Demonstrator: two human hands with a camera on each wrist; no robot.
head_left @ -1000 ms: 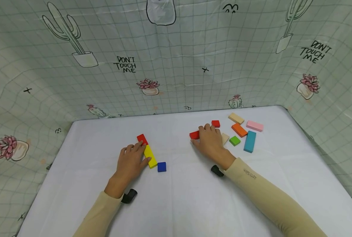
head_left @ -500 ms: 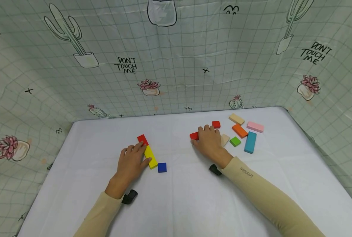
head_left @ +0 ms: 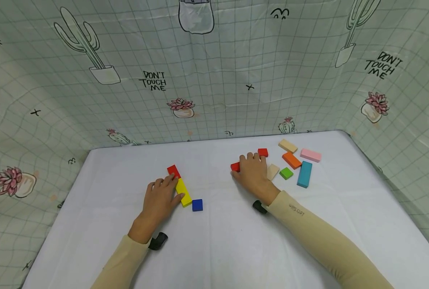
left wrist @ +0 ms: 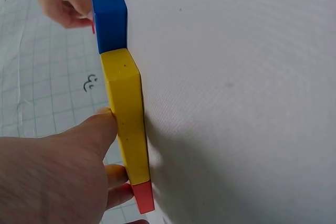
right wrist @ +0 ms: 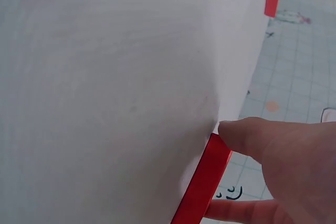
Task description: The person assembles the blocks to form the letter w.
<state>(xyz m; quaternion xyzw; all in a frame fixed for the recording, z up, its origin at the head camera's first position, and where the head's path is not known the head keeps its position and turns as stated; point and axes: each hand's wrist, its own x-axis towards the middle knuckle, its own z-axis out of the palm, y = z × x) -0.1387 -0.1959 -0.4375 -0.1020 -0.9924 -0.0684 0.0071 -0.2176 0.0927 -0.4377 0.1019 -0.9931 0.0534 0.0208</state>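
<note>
A yellow block [head_left: 183, 192] lies end to end with a red block [head_left: 173, 171] on the white table, and a blue block [head_left: 197, 205] sits at the yellow one's near corner. My left hand [head_left: 159, 199] rests against this row: the thumb [left wrist: 102, 124] touches the yellow block, and fingertips reach the yellow and red ones. Over on the right, my right hand [head_left: 253, 172] holds another red block [right wrist: 202, 184], thumb by one end and a finger on its side. Part of that block is hidden under the hand in the head view.
Around the right hand lie a small red block [head_left: 263, 152], beige blocks [head_left: 272, 171] [head_left: 288, 145], a green block [head_left: 286, 173], an orange block [head_left: 292, 160], a teal block [head_left: 304, 174] and a pink block [head_left: 310, 155]. A printed cloth [head_left: 214, 72] hangs behind the table.
My right hand has shifted slightly left, covering more of its red block and uncovering more of the beige block beside it. The left hand and its row stay put.
</note>
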